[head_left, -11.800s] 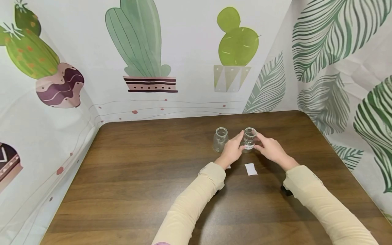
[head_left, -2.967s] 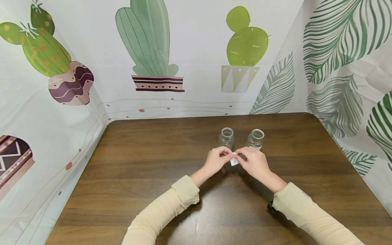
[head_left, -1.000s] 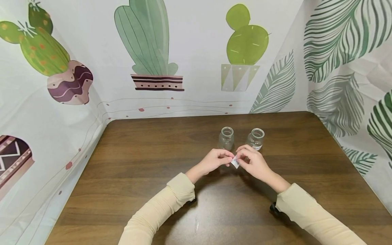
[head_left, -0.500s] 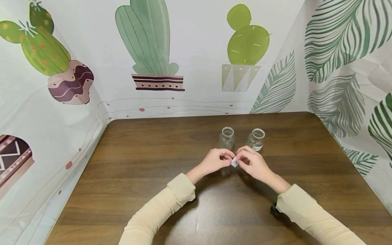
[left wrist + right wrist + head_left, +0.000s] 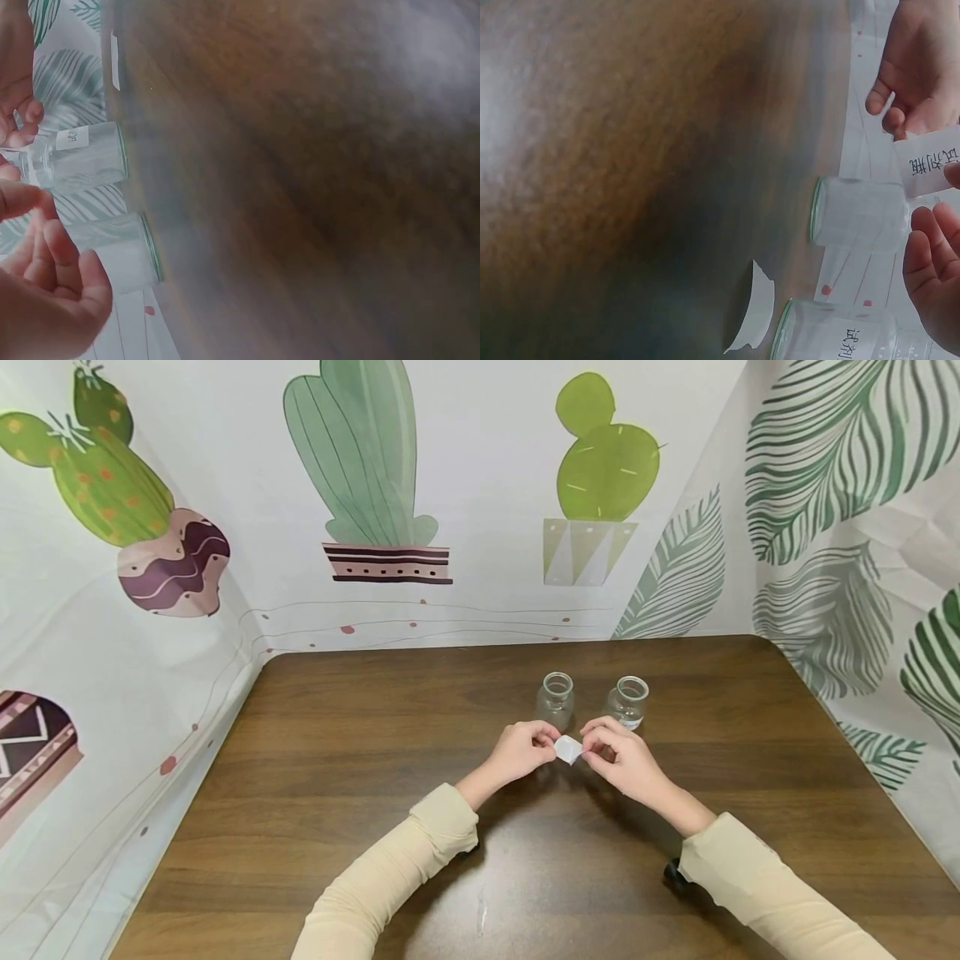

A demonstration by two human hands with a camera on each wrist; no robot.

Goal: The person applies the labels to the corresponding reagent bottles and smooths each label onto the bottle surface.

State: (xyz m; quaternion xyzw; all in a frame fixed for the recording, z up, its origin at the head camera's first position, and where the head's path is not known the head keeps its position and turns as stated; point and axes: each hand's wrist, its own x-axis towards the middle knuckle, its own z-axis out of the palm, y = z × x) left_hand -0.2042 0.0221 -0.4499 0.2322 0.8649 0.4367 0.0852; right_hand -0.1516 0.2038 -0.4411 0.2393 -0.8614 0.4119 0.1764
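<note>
Between both hands a small white paper label (image 5: pixel 567 749) is stretched above the table. My left hand (image 5: pixel 521 748) pinches its left edge, and my right hand (image 5: pixel 619 758) pinches its right corner. In the right wrist view handwritten characters show on the label (image 5: pixel 924 166). Just behind the hands stand two clear, lidless glass jars. The left jar (image 5: pixel 553 703) carries no visible label. On the right jar (image 5: pixel 627 697) a white label is stuck, its writing showing in the left wrist view (image 5: pixel 73 138). My right fingers partly cover that jar's lower front in the head view.
A curled white scrap of paper (image 5: pixel 754 309) lies on the brown wooden table (image 5: pixel 360 760) near the labelled jar. A small clear, shiny strip (image 5: pixel 482 914) lies near the front. Printed cloth (image 5: pixel 480 485) hangs behind the table.
Long before, both hands were around the right jar and paper lay on the table. Lately the label has turned between the fingers, from its written side to a plain face in the head view.
</note>
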